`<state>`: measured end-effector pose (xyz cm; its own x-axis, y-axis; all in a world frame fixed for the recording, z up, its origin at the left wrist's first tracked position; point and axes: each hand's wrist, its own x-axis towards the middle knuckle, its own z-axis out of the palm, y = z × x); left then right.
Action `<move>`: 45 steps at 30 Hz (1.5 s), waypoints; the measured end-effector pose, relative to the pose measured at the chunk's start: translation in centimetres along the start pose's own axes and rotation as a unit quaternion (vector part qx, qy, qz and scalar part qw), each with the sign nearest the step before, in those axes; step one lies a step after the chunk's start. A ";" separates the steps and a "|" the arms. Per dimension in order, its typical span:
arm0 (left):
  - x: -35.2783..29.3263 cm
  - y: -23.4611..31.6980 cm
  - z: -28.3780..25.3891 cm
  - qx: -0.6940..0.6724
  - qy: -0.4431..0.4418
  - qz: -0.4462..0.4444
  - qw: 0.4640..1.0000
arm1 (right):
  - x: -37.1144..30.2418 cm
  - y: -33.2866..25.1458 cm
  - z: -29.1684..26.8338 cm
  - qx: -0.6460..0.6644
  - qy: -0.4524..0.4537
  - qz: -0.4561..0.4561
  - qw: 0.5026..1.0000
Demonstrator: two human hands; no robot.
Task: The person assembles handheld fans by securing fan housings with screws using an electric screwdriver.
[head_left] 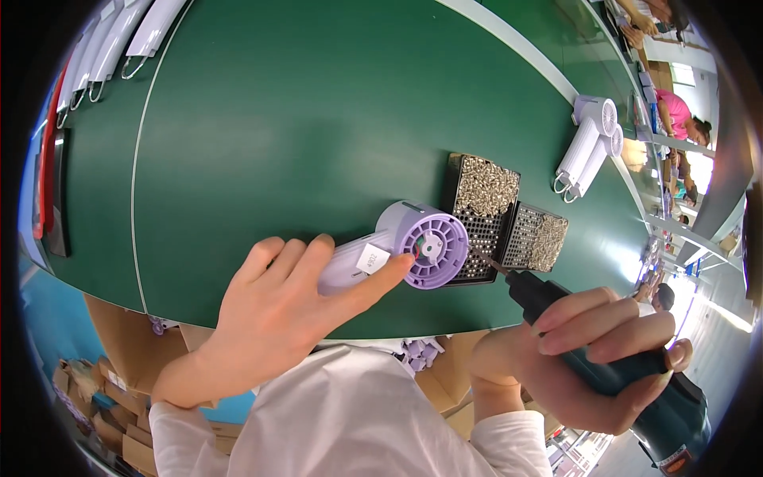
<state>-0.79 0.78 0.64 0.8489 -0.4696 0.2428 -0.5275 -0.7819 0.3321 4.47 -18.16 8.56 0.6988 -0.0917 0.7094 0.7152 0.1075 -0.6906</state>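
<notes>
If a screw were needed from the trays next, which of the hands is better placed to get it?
Probably the right hand: it holds the driver, whose tip points toward the near screw tray. The left hand is occupied, holding the fan.

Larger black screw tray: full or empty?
Partly filled: the tray has screws heaped at its far end and a grid nearer the person. Cannot tell whether the grid holds any.
</notes>
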 end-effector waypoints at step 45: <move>9.3 -14.0 -2.7 0.148 0.153 -0.145 0.966 | 2.2 2.5 -10.7 -0.086 0.225 -0.099 0.965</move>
<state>14.45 8.47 0.71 0.8860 -0.1043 0.4519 -0.1971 -0.9667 0.1633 7.89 -28.73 6.88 0.4551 -0.5193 0.7233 0.7994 -0.1195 -0.5888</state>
